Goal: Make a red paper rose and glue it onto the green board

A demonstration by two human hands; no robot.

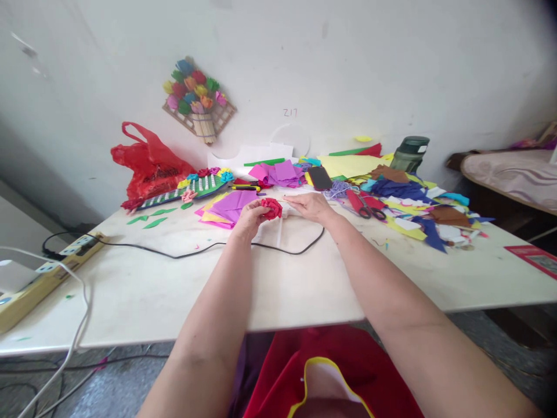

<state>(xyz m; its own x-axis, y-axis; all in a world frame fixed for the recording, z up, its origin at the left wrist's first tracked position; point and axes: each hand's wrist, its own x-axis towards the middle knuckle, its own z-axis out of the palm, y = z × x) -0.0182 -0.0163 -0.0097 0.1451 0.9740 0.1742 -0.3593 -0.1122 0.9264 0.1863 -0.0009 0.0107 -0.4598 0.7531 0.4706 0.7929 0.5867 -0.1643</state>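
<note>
- Nearest: working over the bare front of a long, smooth white tabletop (300, 296). Probably worth resting the forearms there for steadiness.
- Next out, crossing below the hands: a thin, flexible black cable (176, 256). Best to slide clear before catching it with a wrist.
- Below the gap between the hands: a narrow white strip or rod (279, 232), too blurred to identify. Avoid knocking.
- In the left hand (249, 220): pinching, thumb against fingers, a round, ruffled red rosette of paper-like petals (272, 209), raised above the table. Press lightly at the edge or base; liable otherwise to crush the folds.
- With the right hand (311, 206): pointing toward the rosette from just beside it, fingers near-straight and close together. Cannot tell whether pinching something thin at the tips.
- Seems best to turn the rosette with the left, touch with the right, in small moves, without tugging.
- Beyond, to the left: a loose stack of flat purple and yellow paper sheets (232, 204). Avoid brushing with the wrist.
- Beyond, to the right: a pair of dark-handled metal scissors (368, 210), lying among coloured scraps. Handy for trimming.
- Farthest, on the wall: a bouquet of many-coloured artificial flowers (191, 93), well apart from the work.
</note>
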